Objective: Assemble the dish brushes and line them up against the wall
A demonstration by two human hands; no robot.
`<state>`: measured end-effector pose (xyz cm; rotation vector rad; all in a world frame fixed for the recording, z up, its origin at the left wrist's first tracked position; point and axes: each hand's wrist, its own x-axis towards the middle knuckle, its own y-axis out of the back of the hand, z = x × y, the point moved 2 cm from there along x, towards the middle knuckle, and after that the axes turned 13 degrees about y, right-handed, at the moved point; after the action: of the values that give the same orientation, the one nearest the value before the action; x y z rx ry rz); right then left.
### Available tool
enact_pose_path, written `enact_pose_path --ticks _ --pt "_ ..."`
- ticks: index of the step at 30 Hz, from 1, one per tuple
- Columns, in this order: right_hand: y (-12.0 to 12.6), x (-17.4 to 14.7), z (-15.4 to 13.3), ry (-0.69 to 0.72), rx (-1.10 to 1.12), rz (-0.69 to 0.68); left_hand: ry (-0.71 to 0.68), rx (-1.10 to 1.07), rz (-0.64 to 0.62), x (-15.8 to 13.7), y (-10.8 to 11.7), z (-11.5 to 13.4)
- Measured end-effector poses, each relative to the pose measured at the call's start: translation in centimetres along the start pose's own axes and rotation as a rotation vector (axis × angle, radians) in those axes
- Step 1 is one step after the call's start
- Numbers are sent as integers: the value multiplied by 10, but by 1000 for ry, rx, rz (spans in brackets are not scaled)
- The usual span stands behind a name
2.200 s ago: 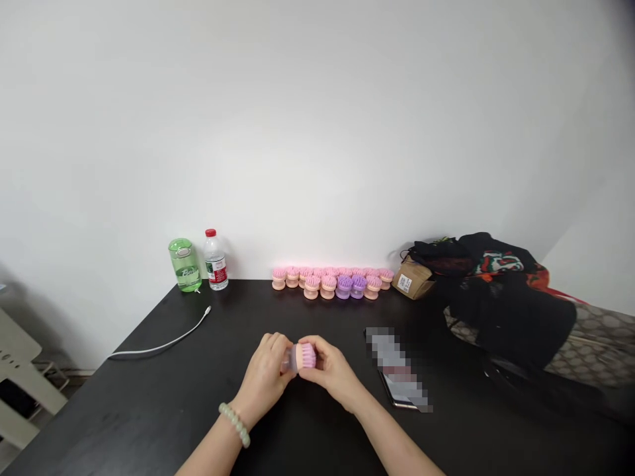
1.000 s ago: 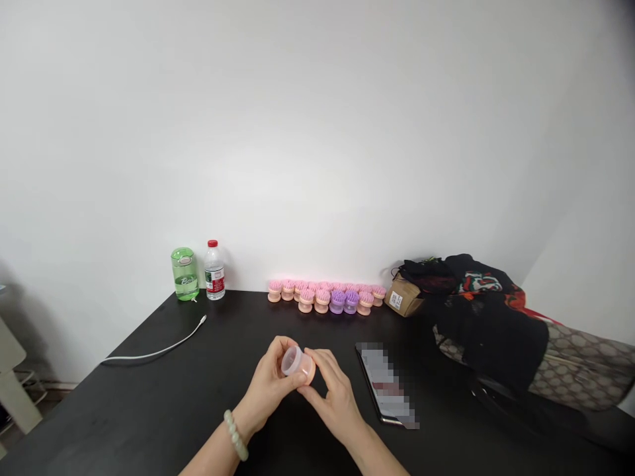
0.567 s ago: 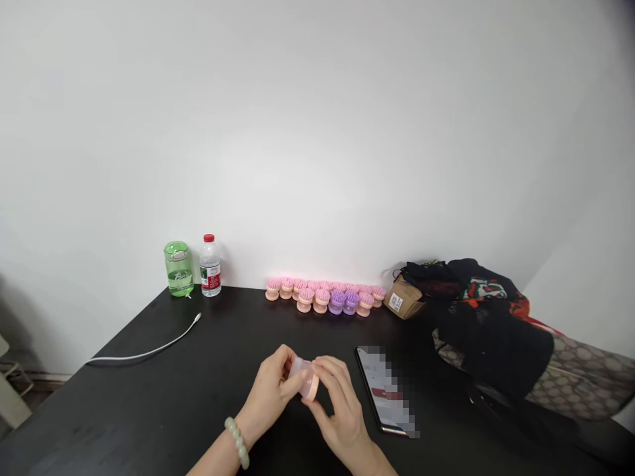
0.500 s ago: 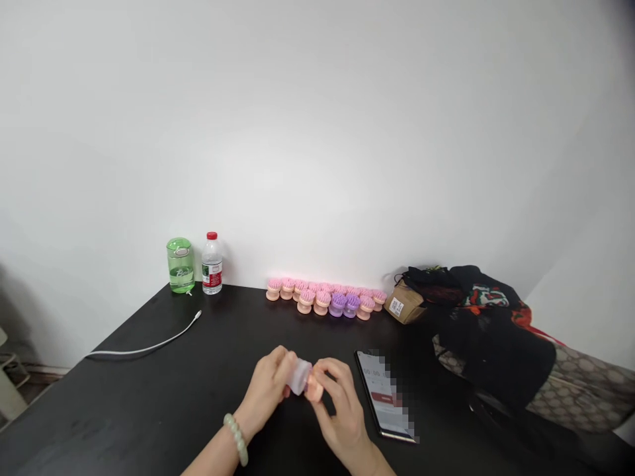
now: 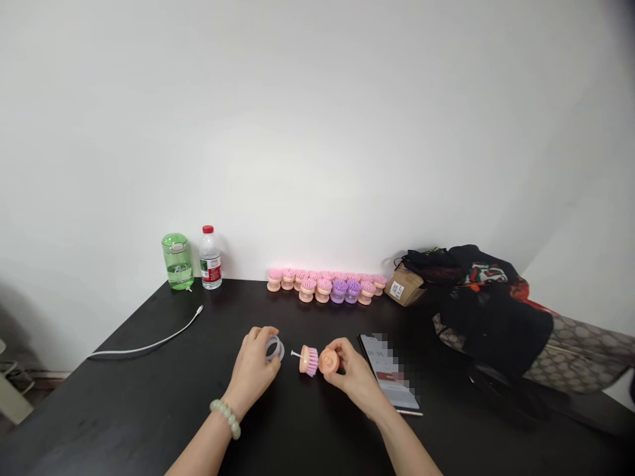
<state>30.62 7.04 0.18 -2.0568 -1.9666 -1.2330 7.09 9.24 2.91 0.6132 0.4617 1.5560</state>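
My left hand [image 5: 253, 363] is closed around a translucent plastic ring-shaped piece [image 5: 280, 349], its round opening turned to the right. With thumb and fingers, my right hand [image 5: 354, 377] grips a round peach-coloured cap [image 5: 328, 361]. Between the two hands, a brush head [image 5: 309, 360] lies on its side on the black table [image 5: 208, 396]. Its pink bristles face right, and a thin white stem sticks out of its peach base to the left. The brush head is close to the cap; I cannot tell whether they touch.
Along the wall stand several small round brushes, pink ones [image 5: 307, 289] and purple ones [image 5: 338, 291]. A phone [image 5: 389, 373] lies right of my right hand. Beyond are a brown package [image 5: 405, 285], bags [image 5: 496, 317], a green bottle [image 5: 177, 261], a water bottle [image 5: 211, 261] and a white cable [image 5: 149, 348].
My hands have moved apart. The translucent piece has come away to the left and the peach cap to the right. The brush head now lies on the table between them.
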Motion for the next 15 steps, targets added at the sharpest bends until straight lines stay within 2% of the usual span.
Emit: enact_pose_path --ticks 3,5,11,15 --pt "-1 0 -6 -71 -2 -120 12 59 -52 1 -8 -5" --pt "-4 -1 -6 -81 -71 -141 -7 46 -96 1 -13 -8" --pt "-24 -7 5 -39 -142 -191 -132 58 -130 -5 -18 -11" --pt "-28 -7 -3 46 -131 -245 -208 115 -168 -10 -16 -10"
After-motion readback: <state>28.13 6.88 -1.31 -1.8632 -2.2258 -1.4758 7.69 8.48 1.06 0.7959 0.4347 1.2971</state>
